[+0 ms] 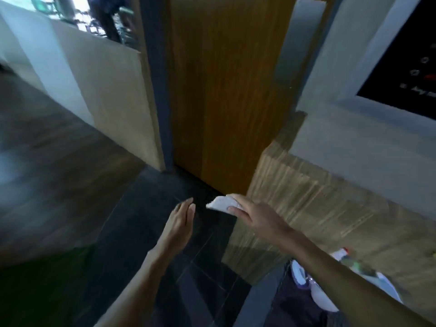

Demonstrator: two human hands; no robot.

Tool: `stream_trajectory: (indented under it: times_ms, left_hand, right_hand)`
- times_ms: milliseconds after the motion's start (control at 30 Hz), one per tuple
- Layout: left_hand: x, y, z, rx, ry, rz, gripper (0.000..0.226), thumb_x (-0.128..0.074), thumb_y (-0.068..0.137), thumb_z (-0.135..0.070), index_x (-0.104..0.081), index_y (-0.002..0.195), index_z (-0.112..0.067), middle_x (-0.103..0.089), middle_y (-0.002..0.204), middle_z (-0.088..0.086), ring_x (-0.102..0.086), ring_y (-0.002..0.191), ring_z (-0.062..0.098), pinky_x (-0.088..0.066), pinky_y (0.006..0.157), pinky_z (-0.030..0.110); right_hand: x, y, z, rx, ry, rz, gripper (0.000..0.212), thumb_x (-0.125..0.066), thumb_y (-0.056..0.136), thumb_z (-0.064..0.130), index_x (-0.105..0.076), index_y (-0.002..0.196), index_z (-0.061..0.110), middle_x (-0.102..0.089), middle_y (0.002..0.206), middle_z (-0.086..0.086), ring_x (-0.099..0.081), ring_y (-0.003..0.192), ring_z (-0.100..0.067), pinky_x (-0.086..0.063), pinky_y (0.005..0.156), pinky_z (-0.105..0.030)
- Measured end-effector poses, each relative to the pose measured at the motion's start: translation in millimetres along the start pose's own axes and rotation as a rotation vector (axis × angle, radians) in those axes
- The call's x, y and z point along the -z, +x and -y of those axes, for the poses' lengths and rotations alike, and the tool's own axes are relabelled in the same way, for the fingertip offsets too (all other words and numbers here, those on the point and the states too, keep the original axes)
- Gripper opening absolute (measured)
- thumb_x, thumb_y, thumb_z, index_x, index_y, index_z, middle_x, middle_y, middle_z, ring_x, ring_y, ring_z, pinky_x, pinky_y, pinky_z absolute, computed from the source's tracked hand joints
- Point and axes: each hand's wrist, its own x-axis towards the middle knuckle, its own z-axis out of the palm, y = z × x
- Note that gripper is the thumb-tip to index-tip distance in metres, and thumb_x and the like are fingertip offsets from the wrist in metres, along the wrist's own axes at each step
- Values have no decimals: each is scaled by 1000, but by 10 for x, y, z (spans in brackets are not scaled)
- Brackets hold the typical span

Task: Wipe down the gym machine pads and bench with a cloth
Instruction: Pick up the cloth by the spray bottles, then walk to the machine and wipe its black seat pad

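Head view | right hand [253, 214] fingers clamped on white cloth [221, 204] | left hand [180, 223] fingers together, flat

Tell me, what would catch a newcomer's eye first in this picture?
Probably the two bare arms reaching forward in the lower middle: the right hand clutches a folded white cloth, while the left hand hangs open and empty beside it. Behind them a tall wooden door fills the centre, above a dark tiled floor. No gym machine or bench is in view.
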Motion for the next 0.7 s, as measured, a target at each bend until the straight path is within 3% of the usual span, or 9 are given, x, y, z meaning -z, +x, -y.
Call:
stream_trajectory:
  times_ms: [133, 267, 333, 433, 600, 700]
  left_hand:
    - [564, -1297, 1157, 348, 55, 0, 36, -35, 106, -21, -59, 124, -2, -62, 128, 15, -54, 125, 31, -34, 103, 29]
    - [1089, -2763, 2047, 673, 91, 5, 38, -33, 106, -31, -60, 107, -3, -64, 118, 19, -57, 116, 34, -39, 96, 36]
    - [1283, -3488, 2362, 810, 48, -58, 36, -32, 106, -34, -56, 100, -8, -63, 120, 20, -57, 118, 35, -40, 95, 36]
    - [1520, -4515, 2691, 1010, -59, -197, 44, -30, 107, -35, -59, 109, -1, -62, 124, 22, -56, 119, 35, -41, 97, 34]
    - [1762, -5926, 3079, 1281, -300, -502, 45, -32, 106, -38, -58, 103, -1, -62, 123, 23, -57, 118, 35, -43, 95, 34]
    - [1887, -6534, 3271, 1410, -449, -671, 49, -33, 105, -42, -60, 110, -2, -64, 122, 20, -60, 114, 34, -46, 95, 35]
  right_hand:
    - [-1210, 109, 732, 43, 108, 260, 43, -36, 104, 53, -51, 136, 29, -69, 123, 3, -67, 108, -13, -56, 91, -36]
    - [-2387, -24, 1807, 122, 65, 498, 34, -41, 103, 49, -58, 121, 24, -71, 97, -3, -58, 59, -6, -54, 69, -37]
    - [-2940, -165, 2348, 159, 18, 620, 35, -42, 103, 47, -58, 121, 22, -72, 101, -9, -64, 70, -19, -52, 73, -37]
    - [-3698, -438, 3153, 292, -59, 780, 36, -42, 102, 48, -57, 120, 21, -70, 107, -14, -66, 95, -31, -49, 78, -38]
    - [-4654, -975, 4528, 549, -198, 993, 36, -40, 104, 40, -55, 129, 19, -68, 116, -16, -65, 101, -34, -48, 78, -37]
    - [-5121, -1281, 5290, 687, -240, 1083, 34, -39, 105, 40, -54, 128, 20, -70, 113, -14, -66, 96, -29, -46, 74, -34]
